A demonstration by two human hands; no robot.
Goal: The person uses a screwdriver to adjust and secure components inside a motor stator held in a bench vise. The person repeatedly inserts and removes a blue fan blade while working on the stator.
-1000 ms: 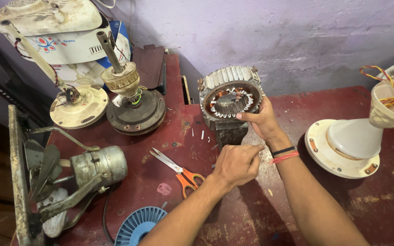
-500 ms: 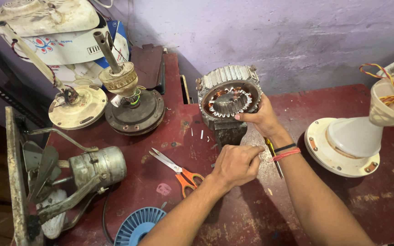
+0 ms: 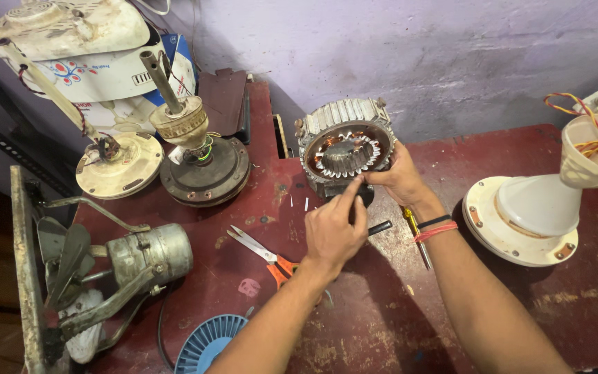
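Stator (image 3: 345, 149) stood on edge at bench (image 3: 493, 318) rear, core bare, windings exposed. Your right hand (image 3: 399, 176) gripped its lower rim; left hand (image 3: 333, 228) closed, finger poking its base. Scissors (image 3: 264, 251) idle nearby. Work seemed mid-way.

stator (image 3: 345, 154): stood at the surface's (image 3: 520, 305) rear centre
scissors (image 3: 264, 253): laid left of it, nearer
fan base (image 3: 520, 221): placed right

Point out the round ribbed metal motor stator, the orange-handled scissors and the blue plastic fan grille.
Round ribbed metal motor stator (image 3: 344, 142), head view, on its copper-wound face.
Orange-handled scissors (image 3: 264, 253), head view, near the pivot.
Blue plastic fan grille (image 3: 209, 343), head view, on its ribs.
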